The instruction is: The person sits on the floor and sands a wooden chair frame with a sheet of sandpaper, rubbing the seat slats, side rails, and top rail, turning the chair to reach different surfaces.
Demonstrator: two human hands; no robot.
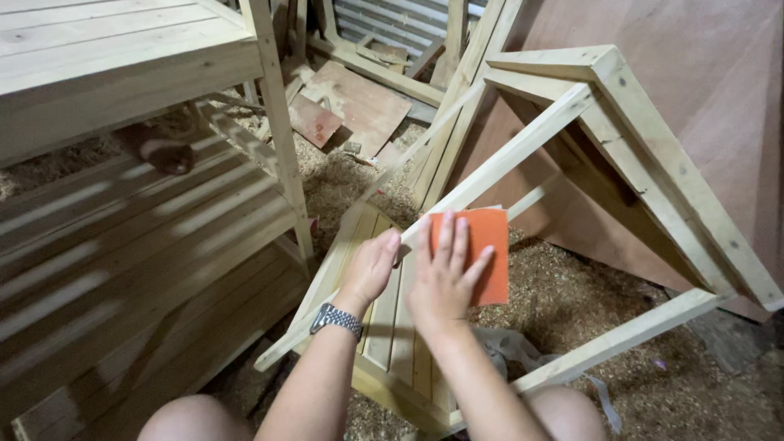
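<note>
A pale wooden frame [563, 114] with a slatted panel [400, 327] lies tipped on its side in front of me. My right hand [445, 273] lies flat with fingers spread on an orange sheet of sandpaper [490, 261], pressing it against a long rail [490, 167] of the frame. My left hand [371, 265], with a metal watch [336, 318] on its wrist, grips the slatted panel's edge just left of the sandpaper.
A tall wooden slatted shelf unit [139, 188] stands at the left. Sawdust [572, 294] covers the floor. Plywood offcuts [359, 102] lie at the back, a large reddish board [694, 98] leans at the right. A grey cloth [514, 347] lies under the frame.
</note>
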